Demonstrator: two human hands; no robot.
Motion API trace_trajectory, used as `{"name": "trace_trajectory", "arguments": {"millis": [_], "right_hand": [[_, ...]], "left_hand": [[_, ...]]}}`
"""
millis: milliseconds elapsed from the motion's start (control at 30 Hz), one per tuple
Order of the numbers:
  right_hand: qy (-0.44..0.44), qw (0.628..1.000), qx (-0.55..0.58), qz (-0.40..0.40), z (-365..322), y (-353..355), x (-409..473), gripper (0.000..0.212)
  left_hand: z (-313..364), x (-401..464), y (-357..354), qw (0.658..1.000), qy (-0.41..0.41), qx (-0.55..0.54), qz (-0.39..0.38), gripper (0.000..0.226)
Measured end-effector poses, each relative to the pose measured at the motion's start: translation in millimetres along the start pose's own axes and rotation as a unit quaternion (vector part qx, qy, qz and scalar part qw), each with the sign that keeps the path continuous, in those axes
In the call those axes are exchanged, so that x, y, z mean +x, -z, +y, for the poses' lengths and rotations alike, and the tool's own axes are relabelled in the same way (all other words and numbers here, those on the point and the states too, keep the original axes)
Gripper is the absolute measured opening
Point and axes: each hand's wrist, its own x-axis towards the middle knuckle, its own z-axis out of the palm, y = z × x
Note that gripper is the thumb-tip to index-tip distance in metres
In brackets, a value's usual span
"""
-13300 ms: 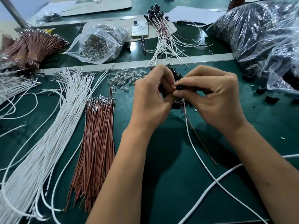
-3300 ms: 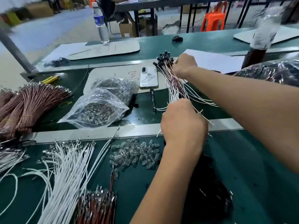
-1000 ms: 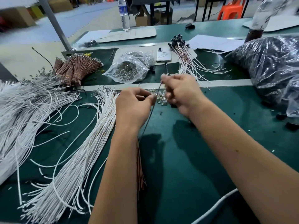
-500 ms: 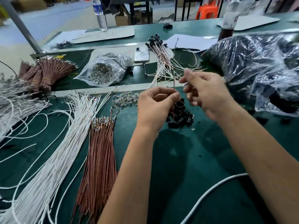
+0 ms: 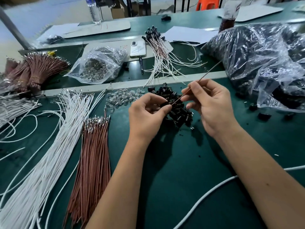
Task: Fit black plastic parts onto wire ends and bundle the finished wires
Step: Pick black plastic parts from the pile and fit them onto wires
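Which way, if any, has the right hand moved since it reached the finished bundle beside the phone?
Yes. The right hand has come back toward the person, from beside the phone to the black parts pile, pinching a brown wire.

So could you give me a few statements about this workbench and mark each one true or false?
1. The right hand pinches a thin brown wire. True.
2. The left hand lies flat on the green table. False: it pinches a small black plastic part.
3. The loose pile of black plastic parts lies under the hands. True.
4. The white smartphone lies beside the long white wires. False: it lies farther back, by the clear plastic bag.
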Motion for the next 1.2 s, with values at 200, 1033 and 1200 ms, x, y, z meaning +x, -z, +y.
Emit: {"name": "trace_trajectory", "arguments": {"millis": [200, 1033, 1200], "right_hand": [[0.031, 0.999, 0.017, 0.006, 3, -2, -3, 0.006], [-0.010, 1.000, 0.030, 0.001, 7, -9, -9, 0.010], [-0.051, 0.998, -0.022, -0.001, 6, -5, -6, 0.016]], "left_hand": [[2, 2, 1, 0.997, 0.034, -0.063, 0.009, 0.018], [11, -4, -7, 0.979, 0.044, -0.190, -0.052, 0.009], [12, -7, -7, 0.988, 0.034, -0.136, -0.067, 0.013]]}}
